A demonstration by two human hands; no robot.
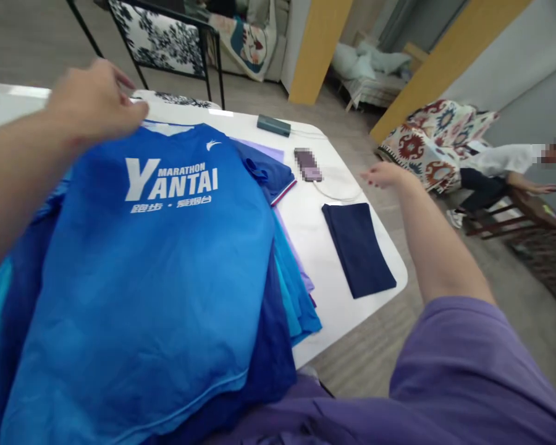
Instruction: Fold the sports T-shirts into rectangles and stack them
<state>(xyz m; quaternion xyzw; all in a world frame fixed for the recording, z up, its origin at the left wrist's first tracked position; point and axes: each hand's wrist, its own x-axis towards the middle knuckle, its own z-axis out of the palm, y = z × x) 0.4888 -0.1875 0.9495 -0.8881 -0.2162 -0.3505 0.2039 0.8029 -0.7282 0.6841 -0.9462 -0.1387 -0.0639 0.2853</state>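
Note:
A blue short-sleeved T-shirt (162, 266) lies front side up, with white "MARATHON YANTAI" lettering across its chest. Under it is a stack of other shirts, including a navy sleeve (271, 170) with a red and white edge and a bright blue garment (301, 309). My left hand (95, 102), slightly blurred, hovers by the shirt's collar and shoulder, its thumb and fingers apart with nothing visible between them. Past the table's right side, my right hand (383, 175) is in the air with loosely bent fingers, holding nothing I can see. Closest to it lies a folded dark navy cloth (359, 247).
On the white table (315, 247) are a phone (308, 164), a white cable (336, 198) and a dark grey box-shaped device (273, 125). A black-framed chair (162, 46) stands behind the table. A person (500, 164) sits at the far right near a patterned sofa (438, 139).

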